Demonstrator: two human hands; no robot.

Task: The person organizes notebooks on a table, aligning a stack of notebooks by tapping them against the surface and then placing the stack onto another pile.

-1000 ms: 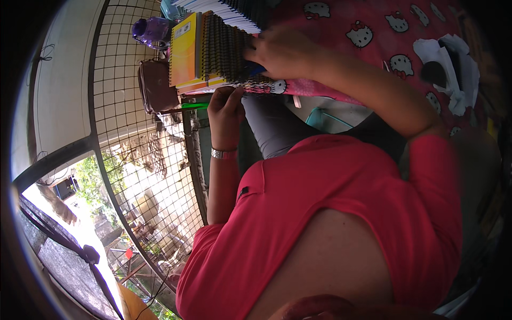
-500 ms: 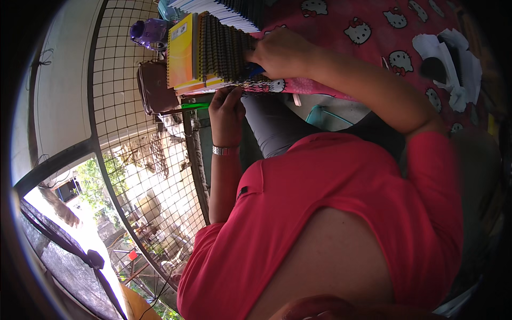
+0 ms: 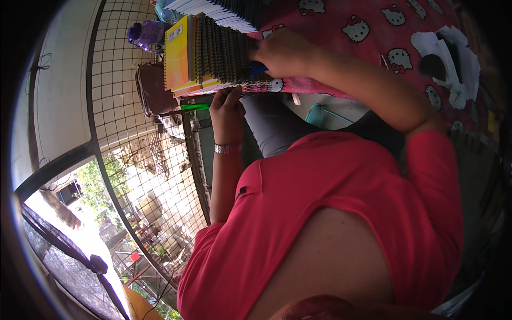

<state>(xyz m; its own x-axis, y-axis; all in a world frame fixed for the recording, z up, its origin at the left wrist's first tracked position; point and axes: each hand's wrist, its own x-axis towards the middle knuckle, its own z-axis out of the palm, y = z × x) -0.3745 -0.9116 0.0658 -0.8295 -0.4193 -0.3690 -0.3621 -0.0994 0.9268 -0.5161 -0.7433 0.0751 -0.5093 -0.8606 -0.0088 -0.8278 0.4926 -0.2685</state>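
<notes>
Both hands work the near edge of a stack of spiral notebooks that stands on the table, at its corner by the wire grille. Nearer the body, the left hand comes up from below on a straight forearm with a wristband, its fingers curled against the underside of the stack's front edge, pressing rather than gripping it. Farther off, the right hand reaches across with bent elbow and lies palm down on top of the coils, fingers closed around something blue; what it is I cannot tell. Squaring the stack well, I judge, calls for steady support from below while the upper hand pushes evenly, so the coils stay aligned and nothing slides off.
</notes>
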